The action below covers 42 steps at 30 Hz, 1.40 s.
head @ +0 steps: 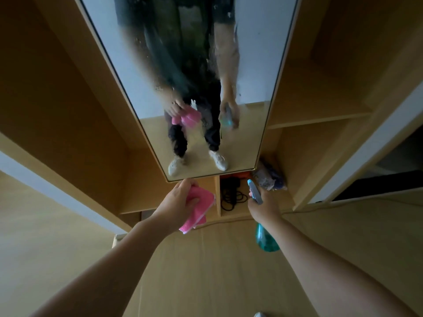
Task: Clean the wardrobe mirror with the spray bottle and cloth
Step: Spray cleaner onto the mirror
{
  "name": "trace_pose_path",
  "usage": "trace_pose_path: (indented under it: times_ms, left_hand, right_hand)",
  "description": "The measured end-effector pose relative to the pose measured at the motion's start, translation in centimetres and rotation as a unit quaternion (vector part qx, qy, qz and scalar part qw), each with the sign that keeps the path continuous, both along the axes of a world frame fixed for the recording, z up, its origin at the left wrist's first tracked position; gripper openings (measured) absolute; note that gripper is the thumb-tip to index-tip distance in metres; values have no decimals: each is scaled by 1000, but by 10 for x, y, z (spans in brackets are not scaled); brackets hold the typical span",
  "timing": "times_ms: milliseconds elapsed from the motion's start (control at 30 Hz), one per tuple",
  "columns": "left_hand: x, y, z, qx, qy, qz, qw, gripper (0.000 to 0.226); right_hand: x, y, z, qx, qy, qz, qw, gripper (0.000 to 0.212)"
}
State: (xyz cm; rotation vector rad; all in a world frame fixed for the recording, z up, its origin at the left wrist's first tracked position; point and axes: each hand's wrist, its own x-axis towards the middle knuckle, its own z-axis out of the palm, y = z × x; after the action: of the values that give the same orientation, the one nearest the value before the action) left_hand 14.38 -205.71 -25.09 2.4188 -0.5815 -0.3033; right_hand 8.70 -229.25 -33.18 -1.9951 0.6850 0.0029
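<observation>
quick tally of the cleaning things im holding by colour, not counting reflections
pink: 1, the cloth in the left hand
blue-teal: 1, the spray bottle in the right hand
total: 2

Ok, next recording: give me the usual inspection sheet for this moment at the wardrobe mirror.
Surface: mirror upright on the wooden wardrobe; droplets and wet streaks down its middle, edges look drier.
Job's things: pink cloth bunched in the left hand, just below the mirror's bottom edge; teal spray bottle in the right hand, nozzle pointing toward the mirror.
Clutter: crumpled blue-and-white bundle in the compartment lower right of the mirror.
Grippers: both hands closed on their items; fingers wrap the cloth.
Cables: coiled black cord in the low compartment under the mirror.
Surroundings: open wooden shelves either side; pale floor.
</observation>
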Motion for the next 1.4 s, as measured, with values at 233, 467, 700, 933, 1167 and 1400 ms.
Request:
trace_pose_path:
  times_ms: [233, 467, 700, 933, 1167, 1400]
  left_hand:
    - [4, -13, -2, 2, -10, -14, 1000, 25]
    - [8, -37, 12, 10, -26, -41, 999, 24]
    - [-3, -84, 68, 11, -34, -64, 997, 34]
    - [-30, -132, 123, -7, -88, -66, 994, 62]
    - [-44, -162, 160, -3, -135, -136, 982, 84]
    - [-23, -155, 171, -9, -153, -216, 964, 99]
  right_hand:
    - [-3, -10, 0, -4, -4, -16, 1000, 15]
    - [-12, -29, 36, 46, -84, 0, 995, 24]
    - [-19, -64, 143, 55, -206, 40, 976, 29]
    - [-30, -91, 248, 22, -313, 81, 946, 33]
    - [-33, -80, 299, 12, -389, 114, 914, 20]
    - [-24, -63, 313, 1, -406, 116, 906, 29]
